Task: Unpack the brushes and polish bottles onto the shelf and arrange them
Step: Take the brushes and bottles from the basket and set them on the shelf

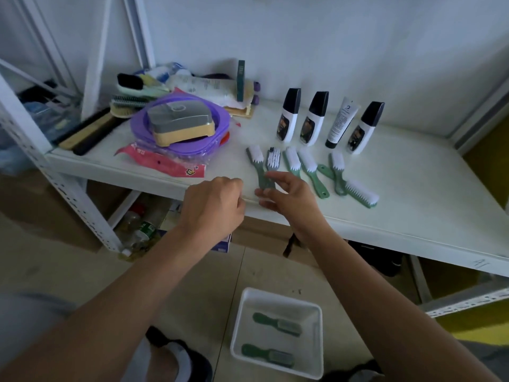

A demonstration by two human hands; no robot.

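Several green-handled brushes with white bristles lie in a row on the white shelf (413, 188). Behind them stand three black-capped polish bottles (289, 114) and a white tube (341, 122). My right hand (289, 199) pinches the handle ends of the two leftmost brushes (265, 177), which cross each other. My left hand (214, 205) hovers at the shelf's front edge, fingers curled with nothing in them. On the floor below, a white tray (275, 295) holds two more green brushes (276, 323).
At the shelf's left end sits a pile: a purple basin (137, 125) with a grey and beige box in it, larger brushes, a red packet (162, 161) and tubes. A white upright post (55, 172) stands left. Boxes and bottles lie under the shelf.
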